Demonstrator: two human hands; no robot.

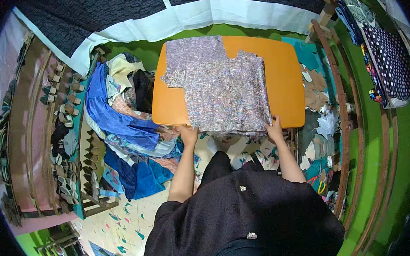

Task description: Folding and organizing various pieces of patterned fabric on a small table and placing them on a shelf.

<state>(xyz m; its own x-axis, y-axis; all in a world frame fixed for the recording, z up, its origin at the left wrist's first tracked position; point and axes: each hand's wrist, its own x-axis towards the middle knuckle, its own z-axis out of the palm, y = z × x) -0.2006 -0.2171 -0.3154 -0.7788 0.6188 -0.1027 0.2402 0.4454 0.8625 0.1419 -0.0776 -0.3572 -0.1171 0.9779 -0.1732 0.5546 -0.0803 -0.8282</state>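
Observation:
A grey-lilac patterned cloth (221, 86) lies spread over an orange low table (284, 75), its near edge hanging at the table's front. My left hand (188, 133) grips the cloth's near left corner. At the near right corner, my right hand (274, 127) pinches the same cloth. Both forearms reach forward from my black garment (240, 220).
A heap of blue and mixed fabrics (121, 119) lies left of the table. Cloth scraps (314, 96) litter the floor on the right. A wooden rack (342, 118) with a dotted dark fabric (390, 62) stands far right. White cloth (206, 13) lies behind the table.

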